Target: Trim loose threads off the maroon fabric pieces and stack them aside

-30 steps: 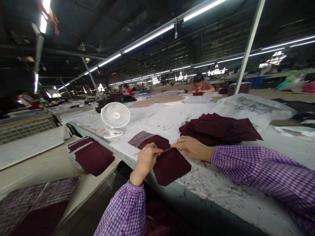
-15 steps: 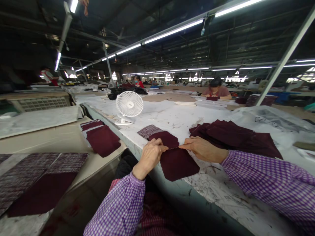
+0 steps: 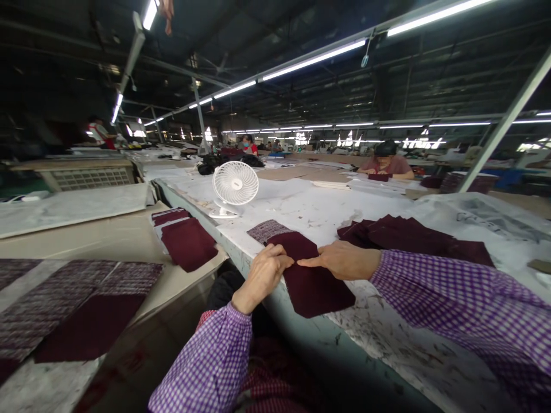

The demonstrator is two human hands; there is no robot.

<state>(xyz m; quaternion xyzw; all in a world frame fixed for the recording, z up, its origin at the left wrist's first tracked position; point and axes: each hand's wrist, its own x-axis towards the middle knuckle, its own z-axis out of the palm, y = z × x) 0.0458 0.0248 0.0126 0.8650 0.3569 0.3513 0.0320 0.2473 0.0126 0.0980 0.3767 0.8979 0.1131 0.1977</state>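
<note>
The maroon cloth lies on the white table under my fingertips, its long axis going from far left to near right, with both my hands about equally near to its middle. My left hand has bent fingers at its left side, but I cannot tell if they grip it, while my right hand is open, forefinger touching from the right. Under my fingers the middle is partly hidden, so one piece or two, I cannot make out.

The left fingers and right fingers touch maroon fabric
</note>
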